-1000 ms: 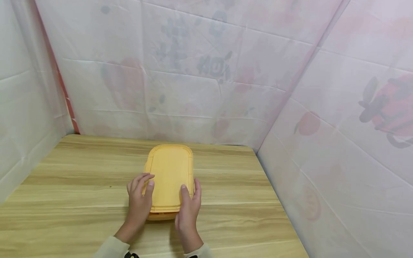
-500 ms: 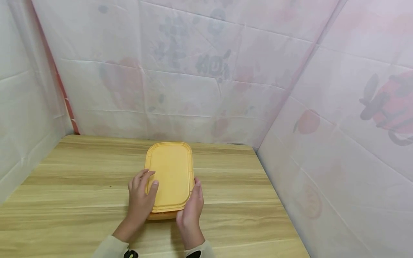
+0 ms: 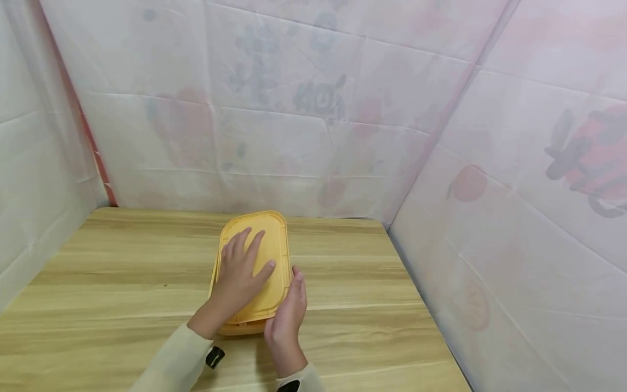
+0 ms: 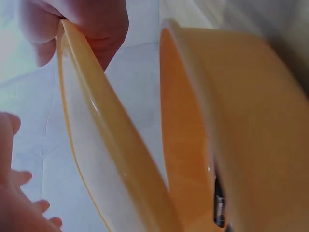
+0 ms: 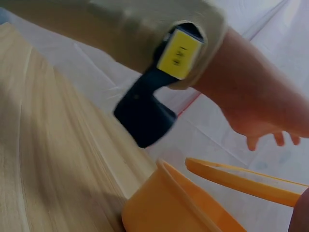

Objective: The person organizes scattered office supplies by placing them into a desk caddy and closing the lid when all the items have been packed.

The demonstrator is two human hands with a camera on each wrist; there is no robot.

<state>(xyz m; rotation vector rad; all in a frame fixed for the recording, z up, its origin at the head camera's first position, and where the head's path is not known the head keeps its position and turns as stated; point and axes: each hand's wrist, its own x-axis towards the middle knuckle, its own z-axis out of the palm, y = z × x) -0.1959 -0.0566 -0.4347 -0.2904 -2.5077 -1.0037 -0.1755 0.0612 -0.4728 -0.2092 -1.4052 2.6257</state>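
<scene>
A yellow plastic lid (image 3: pixel 274 283) lies tilted over an orange box (image 3: pixel 242 329), and the left wrist view shows a gap between the lid (image 4: pixel 113 140) and the box (image 4: pixel 251 92). At the lid's right edge, my right hand (image 3: pixel 286 321) grips the rim; the left wrist view has this hand (image 4: pixel 96 24) with the rim between its thumb and fingers. My left hand (image 3: pixel 237 280) is spread out above the lid's top, fingers fairly straight. From the right wrist, the left hand (image 5: pixel 265 116) appears raised a little off the lid (image 5: pixel 241 181).
Inside the box, a small dark shiny object (image 4: pixel 219 203) partly shows. The box stands on a wood-grain table (image 3: pixel 352 305). Pale printed cloth (image 3: pixel 274 141) hangs behind it and at both sides. A dark strap with a yellow label (image 5: pixel 179 54) sits on the left wrist.
My left hand has moved from the lid's left edge to the right and forward, over its top. My right thumb has moved off the lid's top to its side. The lid has turned slightly.
</scene>
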